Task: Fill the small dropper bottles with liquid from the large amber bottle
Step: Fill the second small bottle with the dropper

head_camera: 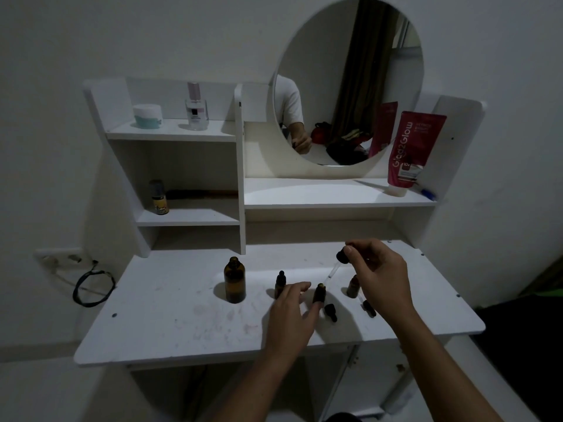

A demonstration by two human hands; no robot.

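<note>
Large bottle: the tall amber glass bottle (pixel 235 280) stands upright and uncapped on the white vanity tabletop (pixel 170 327), left of the small ones and toward the middle of the top; its open mouth suggests it is left ready as the source for drawing liquid.
Small bottles: three small dark dropper bottles stand in a row to its right. The left one (pixel 280 284) is capped; the middle one (pixel 319 293) is open at the neck; the right one (pixel 353 286), reddish-brown, is partly hidden behind the right hand.
Loose caps: two black dropper caps (pixel 331 312) and (pixel 369 308) lie on the tabletop in front of the row, toward the near edge, probably set aside so the necks stay free.
Dropper: a glass pipette with a black rubber bulb (pixel 333 268) slants down with its tip just above the middle bottle's mouth, apparently lined up to release liquid into it.
Right hand: the right hand (pixel 379 277) pinches the bulb between thumb and forefinger, the other fingers loosely curled.
Left hand: the left hand (pixel 294 312) is fairly spread; one fingertip rests at the base of the middle bottle, seemingly steadying it, another reaches toward the capped bottle. Whether it touches that one I cannot tell.
Fill levels: hidden by the dark glass.
</note>
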